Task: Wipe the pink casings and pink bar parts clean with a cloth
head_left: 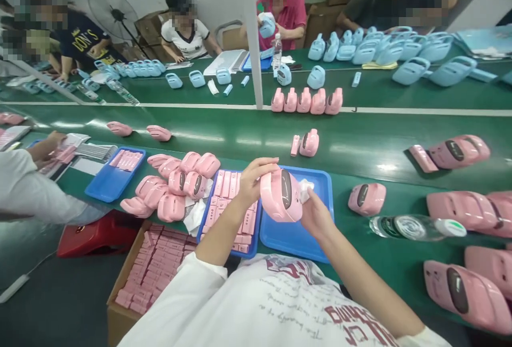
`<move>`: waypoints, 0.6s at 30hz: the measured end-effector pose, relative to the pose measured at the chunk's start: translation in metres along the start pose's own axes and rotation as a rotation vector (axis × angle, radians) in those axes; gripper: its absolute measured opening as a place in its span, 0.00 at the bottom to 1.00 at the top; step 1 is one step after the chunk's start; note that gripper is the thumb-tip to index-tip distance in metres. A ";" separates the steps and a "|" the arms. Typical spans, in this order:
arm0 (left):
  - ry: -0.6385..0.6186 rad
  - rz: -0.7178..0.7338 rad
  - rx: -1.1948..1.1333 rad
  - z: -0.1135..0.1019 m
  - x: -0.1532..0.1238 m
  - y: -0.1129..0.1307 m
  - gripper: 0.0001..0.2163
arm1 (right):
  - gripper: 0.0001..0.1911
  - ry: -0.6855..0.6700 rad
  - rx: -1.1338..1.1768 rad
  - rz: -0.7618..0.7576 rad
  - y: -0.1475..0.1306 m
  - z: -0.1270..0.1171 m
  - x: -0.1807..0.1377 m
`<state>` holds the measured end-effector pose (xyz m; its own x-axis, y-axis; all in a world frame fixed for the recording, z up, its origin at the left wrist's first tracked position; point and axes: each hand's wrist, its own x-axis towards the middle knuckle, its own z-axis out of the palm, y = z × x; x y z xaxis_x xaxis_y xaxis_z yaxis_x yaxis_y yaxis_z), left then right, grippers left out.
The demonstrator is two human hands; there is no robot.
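- left hand (253, 180): fingers curled over the top-left of a glossy pink plastic casing with a dark oval window (280, 196). Firm grasp, casing lifted clear of the table.
- right hand (316, 214): closed on a crumpled white cloth (306, 189), pressing it against the casing's right side.
- the casing is in the air between both hands, over a shallow blue plastic tray (296, 237) at the near edge of the green table top (360, 139).
- just left of that tray: a second blue tray of flat pink plastic strips (226, 189), its middle crossed by the left forearm.
- further left: a heap of loose pink casings (176, 187), touching one another.
- right of the tray: a clear plastic water bottle (416, 227) lying on its side.
- hidden: the right fingertips are behind cloth and casing, so how deep the grip goes can't be told. Most of the cloth is covered, and the casing's far face is out of view.
- cut off: the pink casings at the right frame edge (472, 288); the cardboard box of pink strips (132, 283) is partly behind the white sleeve.
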<state>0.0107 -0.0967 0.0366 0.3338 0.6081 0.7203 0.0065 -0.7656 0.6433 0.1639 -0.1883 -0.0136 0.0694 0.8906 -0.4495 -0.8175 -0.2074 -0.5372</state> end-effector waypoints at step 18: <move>-0.387 -0.421 -0.125 0.033 -0.072 0.032 0.63 | 0.29 0.065 -0.029 -0.099 0.016 -0.004 -0.038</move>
<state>0.0183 -0.1718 -0.0034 0.6471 0.7152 0.2642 0.1096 -0.4301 0.8961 0.1500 -0.2265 -0.0079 0.1867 0.8795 -0.4378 -0.7882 -0.1318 -0.6011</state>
